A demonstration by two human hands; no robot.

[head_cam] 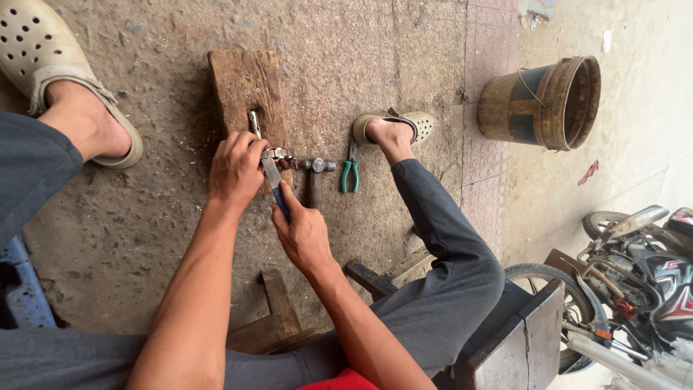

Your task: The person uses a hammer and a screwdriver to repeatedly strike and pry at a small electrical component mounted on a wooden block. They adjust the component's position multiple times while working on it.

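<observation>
At the far left edge of the frame a blue object [25, 296] is cut off, and its kind cannot be told. A pale perforated clog [43, 54] runs out of the upper left corner. In the upper middle lies a worn wooden block [242, 83] on the concrete floor [144, 217]. The left hand [234, 170] reaches in from the lower middle, forearm straight, palm down, its fingers curled over a short length of metal chain [278, 154] at the block's lower right edge; the hand hides most of the chain, so only a few rusty links show, and a thin metal rod [254, 123] pokes out above the knuckles. Just right of it the right hand [303, 235] is clenched around a blue-handled flat tool [274, 180], whose grey blade slants up to the chain; whether it is a file or a chisel is hard to make out. Beside these lie a hammer [315, 173] and green-handled pliers [350, 172]. Farther right stands a tilted rusty bucket [545, 101], and a motorcycle [635, 274] is cut off at the lower right.
</observation>
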